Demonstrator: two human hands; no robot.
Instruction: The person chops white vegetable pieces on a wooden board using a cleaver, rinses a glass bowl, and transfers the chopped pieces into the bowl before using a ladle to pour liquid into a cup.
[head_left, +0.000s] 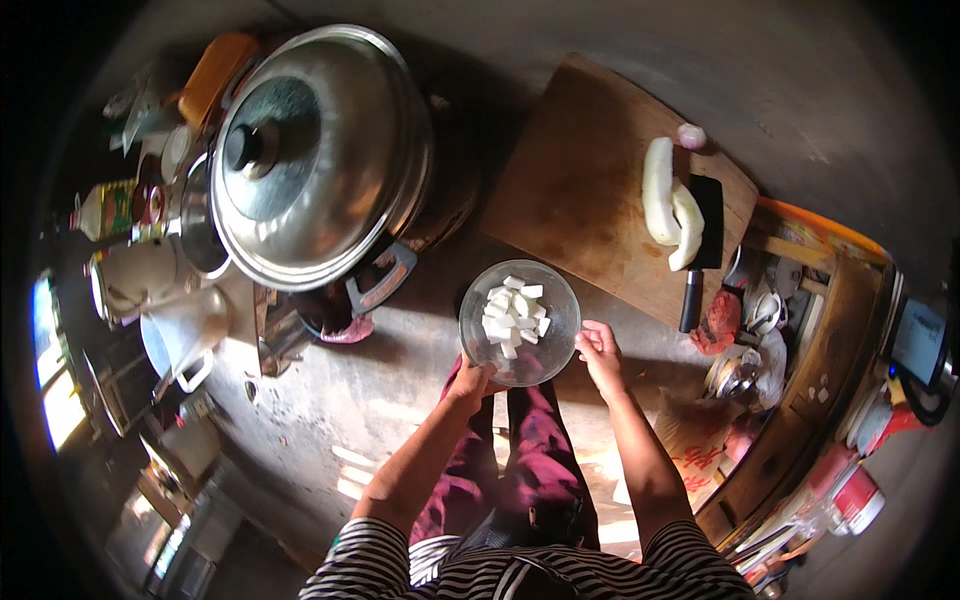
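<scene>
A clear glass bowl (559, 341) is held up in front of my body, over the floor. Several white vegetable chunks (514, 315) lie in it. My left hand (474, 377) grips the bowl's lower left side, its fingers partly hidden beneath. At the lower right rim, my right hand (600, 349) has its thumb and fingers on the glass. Ahead to the right, two long pale peeled vegetable pieces (660, 191) rest on a wooden cutting board (577, 165). Beside them lies a cleaver (705, 217) with a dark blade and black handle.
A large lidded steel pot (352, 150) with a side handle (382, 277) stands at the left. A small purple-skinned bulb (691, 136) sits by the board's far edge. To the right is a wooden cabinet (817, 367); an oil bottle (109, 208) and a pitcher (184, 330) are far left.
</scene>
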